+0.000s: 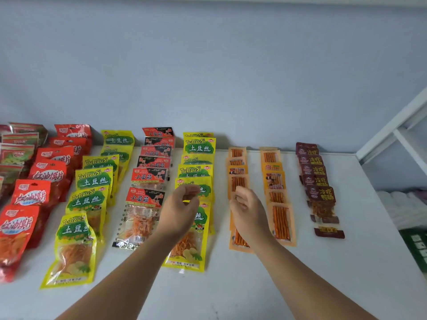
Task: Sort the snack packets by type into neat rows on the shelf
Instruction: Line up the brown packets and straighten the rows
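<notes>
White shelf: left hand masks yellow packets, right hand orange packets

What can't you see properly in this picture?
All in the head view:
- Yellow packets: the left hand covers part of that row.
- Orange stick packets: the right hand hides the near ones.
- Whether either hand's curled fingers pinch a packet: cannot tell.
- Leftmost packets: cut off by the left edge.
- Green thing: cut off by the right edge.
</notes>
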A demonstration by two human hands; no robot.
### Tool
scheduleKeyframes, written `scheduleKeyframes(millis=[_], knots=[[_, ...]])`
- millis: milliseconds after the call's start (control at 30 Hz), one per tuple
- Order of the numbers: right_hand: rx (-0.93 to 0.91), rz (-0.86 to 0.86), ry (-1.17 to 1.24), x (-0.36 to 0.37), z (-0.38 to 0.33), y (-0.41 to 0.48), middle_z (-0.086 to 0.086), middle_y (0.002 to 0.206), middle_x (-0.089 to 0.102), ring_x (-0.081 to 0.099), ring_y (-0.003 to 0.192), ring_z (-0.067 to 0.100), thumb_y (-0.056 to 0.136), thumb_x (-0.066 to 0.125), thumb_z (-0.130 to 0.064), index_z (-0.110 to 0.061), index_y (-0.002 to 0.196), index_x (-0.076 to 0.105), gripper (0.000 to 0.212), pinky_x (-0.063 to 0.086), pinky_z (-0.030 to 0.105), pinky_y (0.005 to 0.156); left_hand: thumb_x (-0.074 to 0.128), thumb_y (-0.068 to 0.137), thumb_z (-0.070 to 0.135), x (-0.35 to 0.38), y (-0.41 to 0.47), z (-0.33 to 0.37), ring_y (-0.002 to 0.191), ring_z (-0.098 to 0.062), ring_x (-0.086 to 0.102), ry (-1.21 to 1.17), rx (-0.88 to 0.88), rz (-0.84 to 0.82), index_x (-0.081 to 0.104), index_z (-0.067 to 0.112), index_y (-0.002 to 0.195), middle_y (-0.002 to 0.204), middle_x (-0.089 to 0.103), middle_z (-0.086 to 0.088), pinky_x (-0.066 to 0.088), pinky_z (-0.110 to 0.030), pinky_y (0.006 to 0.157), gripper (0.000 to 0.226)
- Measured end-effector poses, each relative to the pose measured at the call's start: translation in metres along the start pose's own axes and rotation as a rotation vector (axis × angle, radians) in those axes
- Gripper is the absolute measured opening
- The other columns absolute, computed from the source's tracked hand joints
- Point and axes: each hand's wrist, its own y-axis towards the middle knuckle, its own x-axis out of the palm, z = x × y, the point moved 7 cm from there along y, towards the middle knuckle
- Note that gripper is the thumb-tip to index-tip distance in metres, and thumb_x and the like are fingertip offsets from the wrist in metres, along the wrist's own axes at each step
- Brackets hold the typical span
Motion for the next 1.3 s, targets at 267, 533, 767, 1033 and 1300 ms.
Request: scheduleKeyframes(millis=[267,533,767,1033,1300], knots=[[0.102,-0.26,0.015,0.044,0.025,-0.04,-0.001,0.142,0.053,0.051,0.13,0.012,0.091,0.063,-0.028,-0.02,0.147,0.044,0.059,0.041,0.03,0.103,0.082,0.079,0.03,-0.013,-0.066,-0.056,0.135,-0.028,0.042,0.257,-0.2,0.081,0.041,0.021,0.148,0.142,0.049,-0.006,0.038,-0.05,0.112,0.081],[0.175,-0.279,-0.035,0.06,0.029,-0.049,-0.009,0.133,0.05,0.046,0.12,0.009,0.089,0.063,-0.034,-0.023,0.147,0.042,0.063,0.034,0.027,0.093,0.076,0.08,0.038,0.008,-0.074,-0.08,0.148,-0.035,0.015,0.5,-0.234,-0.239,0.014,0.03,0.161,0.167,0.01,0.002,0.028,-0.051,0.118,0.101],[0.176,-0.126,-0.131,0.069,0.026,-0.044,-0.016,0.11,0.055,0.053,0.103,0.01,0.089,0.063,-0.035,-0.034,0.126,0.049,0.039,0.041,0.026,0.077,0.077,0.076,0.044,0.006,-0.058,-0.084,0.15,-0.03,0.019,0.412,-0.13,-0.238,0.012,0.021,0.161,0.164,0.016,-0.004,0.026,-0.047,0.12,0.109],[0.114,-0.009,-0.068,0.093,0.012,-0.047,-0.025,0.11,0.063,0.054,0.093,-0.02,0.091,0.064,-0.021,-0.041,0.124,0.052,0.04,0.036,-0.007,0.067,0.062,0.085,0.021,0.012,-0.055,-0.079,0.133,-0.028,0.049,0.004,-0.188,-0.227,0.028,0.018,0.154,0.153,0.035,-0.007,0.056,-0.046,0.098,0.077],[0.12,0.013,0.013,0.09,0.005,-0.013,-0.023,0.099,0.067,0.062,0.09,-0.012,0.092,0.062,-0.024,-0.031,0.118,0.057,0.028,0.044,0.003,0.061,0.058,0.082,0.025,-0.008,-0.015,-0.064,0.137,-0.012,0.044,-0.022,-0.236,-0.257,0.027,0.036,0.148,0.153,0.039,0.014,0.043,-0.044,0.109,0.074]])
